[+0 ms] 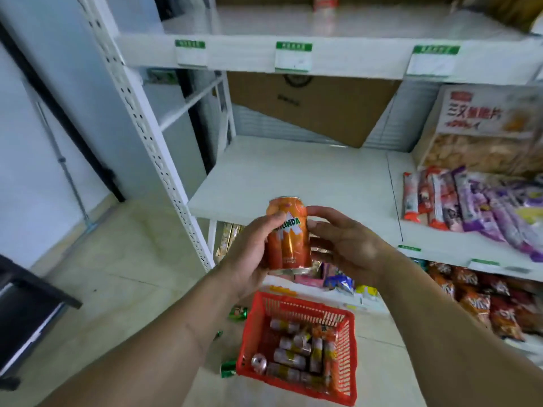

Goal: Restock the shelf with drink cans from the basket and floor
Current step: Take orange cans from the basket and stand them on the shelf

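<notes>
An orange drink can (289, 235) is held upright in front of the white middle shelf (293, 177). My left hand (249, 254) grips its left side, fingers curled round it. My right hand (346, 245) holds its right side with fingertips and thumb. Below on the floor stands a red basket (258, 318) with several cans lying inside. Green cans (238, 313) lie on the floor to the basket's left, another (228, 369) by its near corner.
Snack bars (458, 201) and a large snack bag (482, 133) fill the shelf's right part. A cardboard sheet (317, 107) leans at the back. Chip bags (482, 301) sit on the lower shelf. A perforated shelf post (152, 136) rises at the left; a dark stand (26, 312) is far left.
</notes>
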